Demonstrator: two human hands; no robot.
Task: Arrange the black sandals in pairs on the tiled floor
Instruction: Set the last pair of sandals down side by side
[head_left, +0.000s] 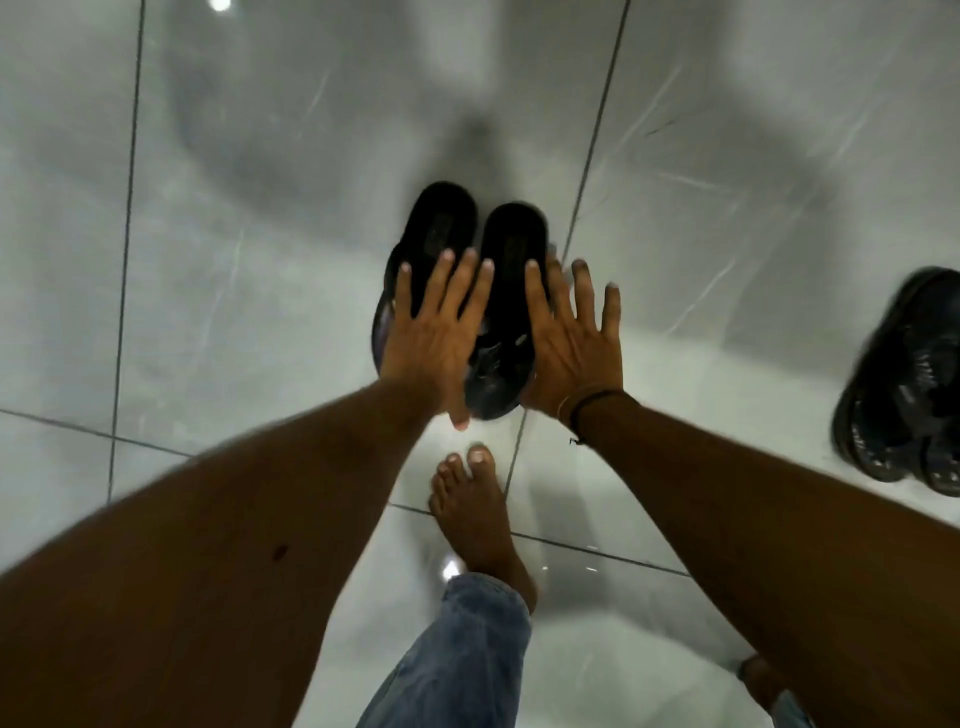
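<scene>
Squaring black sandals (470, 291) at frame centre on tiled floor (260, 234): left hand (434, 332) and right hand (571, 338) flat, fingers spread, holding nothing. Advice: press sides together, heels level. Second pair (904, 384) right edge.

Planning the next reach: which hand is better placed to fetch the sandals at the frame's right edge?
Right hand, probably: it is on the side of the other sandals, while the left hand lies across the centre pair.
</scene>
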